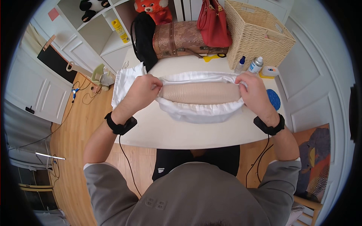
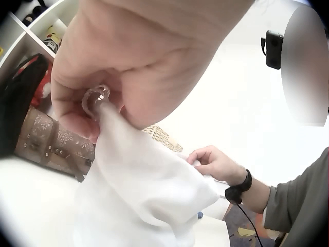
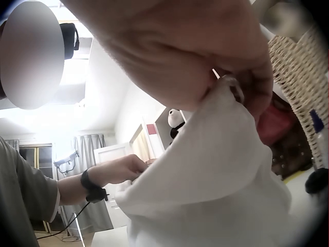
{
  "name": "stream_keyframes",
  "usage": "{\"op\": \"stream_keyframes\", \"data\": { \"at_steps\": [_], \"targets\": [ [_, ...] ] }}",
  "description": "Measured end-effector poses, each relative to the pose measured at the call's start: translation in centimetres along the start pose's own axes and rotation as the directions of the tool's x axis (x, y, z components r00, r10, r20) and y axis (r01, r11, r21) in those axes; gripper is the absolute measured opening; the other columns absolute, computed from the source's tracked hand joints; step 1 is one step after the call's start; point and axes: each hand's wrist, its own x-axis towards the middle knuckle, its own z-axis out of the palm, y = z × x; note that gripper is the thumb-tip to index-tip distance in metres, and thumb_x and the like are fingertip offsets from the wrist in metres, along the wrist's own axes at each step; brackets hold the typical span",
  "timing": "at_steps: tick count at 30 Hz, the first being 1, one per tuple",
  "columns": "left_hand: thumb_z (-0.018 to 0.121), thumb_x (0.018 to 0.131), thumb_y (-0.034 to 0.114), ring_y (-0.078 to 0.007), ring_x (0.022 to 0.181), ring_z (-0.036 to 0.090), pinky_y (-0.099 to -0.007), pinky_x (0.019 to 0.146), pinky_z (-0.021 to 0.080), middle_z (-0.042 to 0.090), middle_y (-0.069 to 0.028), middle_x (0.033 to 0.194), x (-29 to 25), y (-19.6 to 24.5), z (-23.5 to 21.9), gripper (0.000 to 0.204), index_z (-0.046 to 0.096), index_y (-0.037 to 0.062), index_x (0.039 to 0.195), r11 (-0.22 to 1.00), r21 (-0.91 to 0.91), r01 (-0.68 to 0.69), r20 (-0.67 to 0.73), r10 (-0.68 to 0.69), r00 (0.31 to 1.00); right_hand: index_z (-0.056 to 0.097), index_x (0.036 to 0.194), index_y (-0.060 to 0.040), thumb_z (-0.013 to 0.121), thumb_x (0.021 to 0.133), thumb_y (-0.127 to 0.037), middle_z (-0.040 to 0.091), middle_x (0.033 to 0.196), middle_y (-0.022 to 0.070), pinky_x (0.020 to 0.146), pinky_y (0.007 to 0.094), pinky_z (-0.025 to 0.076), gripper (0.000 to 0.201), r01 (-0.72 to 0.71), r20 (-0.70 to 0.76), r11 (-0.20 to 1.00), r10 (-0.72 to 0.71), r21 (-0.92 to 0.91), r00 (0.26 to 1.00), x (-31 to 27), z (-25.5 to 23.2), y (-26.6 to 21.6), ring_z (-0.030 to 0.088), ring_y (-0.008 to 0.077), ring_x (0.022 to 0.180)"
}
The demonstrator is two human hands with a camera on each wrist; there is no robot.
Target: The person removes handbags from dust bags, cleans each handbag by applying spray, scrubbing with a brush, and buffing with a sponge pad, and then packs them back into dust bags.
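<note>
A white satin pillowcase lies on the table with its mouth spread lengthwise. Inside the mouth shows a beige, finely ribbed pillow, its ends hidden by cloth and hands. My left hand pinches the left end of the pillowcase's edge between thumb and fingers. At the opposite end my right hand pinches the edge the same way. In the left wrist view, the white cloth hangs from the fingers, its hem curled into a small loop. The right wrist view shows the cloth stretched between both hands.
Another white satin cloth lies at the table's left. Behind are a brown patterned case, a red handbag and a wicker basket. A spray can and a blue round pad are on the right.
</note>
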Motion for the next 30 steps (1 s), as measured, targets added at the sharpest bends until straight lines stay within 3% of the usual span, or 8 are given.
{"op": "stream_keyframes", "data": {
  "at_steps": [4, 7, 14, 18, 20, 23, 28, 30],
  "targets": [
    [0.071, 0.085, 0.002, -0.0384, 0.091, 0.073, -0.0418, 0.082, 0.058, 0.072, -0.0214, 0.104, 0.6, -1.5, 0.9, 0.027, 0.077, -0.0015, 0.112, 0.951, 0.235, -0.200, 0.043, 0.195, 0.980, 0.074, 0.107, 0.0013, 0.059, 0.087, 0.008, 0.066, 0.101, 0.0220, 0.089, 0.0477, 0.054, 0.026, -0.025, 0.069, 0.998, 0.029, -0.057, 0.997, 0.0, 0.1, 1.1, 0.066, 0.0438, 0.103],
    [0.066, 0.081, -0.001, -0.0442, 0.101, 0.070, -0.0461, 0.093, 0.058, 0.071, -0.0254, 0.106, 1.0, -1.3, 1.5, 0.034, 0.079, 0.0010, 0.113, 0.953, 0.258, -0.159, 0.132, 0.129, 0.983, 0.075, 0.108, 0.0015, 0.059, 0.085, 0.010, 0.066, 0.106, 0.0236, 0.090, 0.0470, 0.054, 0.029, -0.095, 0.129, 0.993, 0.104, -0.072, 0.986, -0.1, 0.9, 2.0, 0.066, 0.0443, 0.106],
    [0.068, 0.085, 0.008, -0.0433, 0.104, 0.070, -0.0463, 0.095, 0.058, 0.071, -0.0256, 0.103, 1.6, -6.0, 6.1, 0.029, 0.076, 0.0024, 0.113, 0.966, 0.233, -0.113, 0.283, 0.043, 0.958, 0.075, 0.115, 0.0021, 0.067, 0.088, 0.005, 0.069, 0.122, 0.0251, 0.097, 0.0421, 0.055, 0.028, -0.298, 0.318, 0.951, 0.257, 0.085, 0.912, -0.2, 1.0, 0.7, 0.068, 0.0399, 0.112],
    [0.069, 0.089, 0.014, -0.0440, 0.107, 0.070, -0.0483, 0.095, 0.058, 0.070, -0.0256, 0.114, -0.3, -7.4, 9.4, 0.044, 0.066, 0.0027, 0.131, 0.971, 0.138, -0.197, 0.297, 0.149, 0.943, 0.067, 0.129, 0.0015, 0.071, 0.091, -0.002, 0.068, 0.130, 0.0246, 0.102, 0.0408, 0.054, 0.039, -0.262, 0.343, 0.931, 0.166, 0.255, 0.925, -3.5, 6.5, 5.2, 0.068, 0.0378, 0.121],
    [0.070, 0.090, 0.016, -0.0445, 0.107, 0.070, -0.0493, 0.094, 0.058, 0.069, -0.0257, 0.118, -0.7, -7.6, 10.3, 0.048, 0.062, 0.0037, 0.136, 0.963, 0.166, -0.214, 0.270, 0.164, 0.949, 0.056, 0.141, -0.0003, 0.072, 0.093, -0.007, 0.064, 0.139, 0.0242, 0.105, 0.0415, 0.053, 0.051, -0.140, 0.174, 0.971, 0.107, 0.192, 0.979, -5.4, 8.7, 5.6, 0.065, 0.0387, 0.128],
    [0.069, 0.091, 0.017, -0.0450, 0.110, 0.069, -0.0499, 0.095, 0.058, 0.067, -0.0244, 0.127, -0.9, -7.6, 10.7, 0.051, 0.059, 0.0068, 0.141, 0.929, 0.359, -0.089, 0.318, -0.032, 0.948, 0.050, 0.147, -0.0035, 0.072, 0.094, -0.011, 0.062, 0.143, 0.0235, 0.107, 0.0424, 0.052, 0.058, -0.263, 0.220, 0.951, 0.224, 0.165, 0.949, -6.0, 9.3, 5.7, 0.063, 0.0396, 0.130],
    [0.069, 0.088, 0.006, -0.0425, 0.112, 0.070, -0.0465, 0.095, 0.057, 0.071, -0.0239, 0.123, -0.1, -9.7, 9.7, 0.046, 0.066, 0.0059, 0.134, 0.988, 0.111, -0.109, 0.353, 0.063, 0.934, 0.057, 0.140, -0.0007, 0.070, 0.093, -0.009, 0.065, 0.134, 0.0221, 0.106, 0.0425, 0.053, 0.049, -0.146, 0.201, 0.975, 0.112, 0.167, 0.973, -5.9, 7.6, 4.8, 0.065, 0.0410, 0.122],
    [0.066, 0.086, 0.001, -0.0428, 0.119, 0.067, -0.0459, 0.100, 0.055, 0.067, -0.0260, 0.130, -0.7, -6.3, 6.6, 0.048, 0.065, 0.0027, 0.134, 0.993, 0.046, -0.109, 0.319, 0.089, 0.944, 0.062, 0.135, 0.0003, 0.068, 0.093, -0.007, 0.066, 0.130, 0.0219, 0.104, 0.0427, 0.053, 0.044, -0.128, 0.199, 0.981, 0.098, 0.146, 0.975, -5.5, 5.7, 3.7, 0.066, 0.0414, 0.119]
  ]
}}
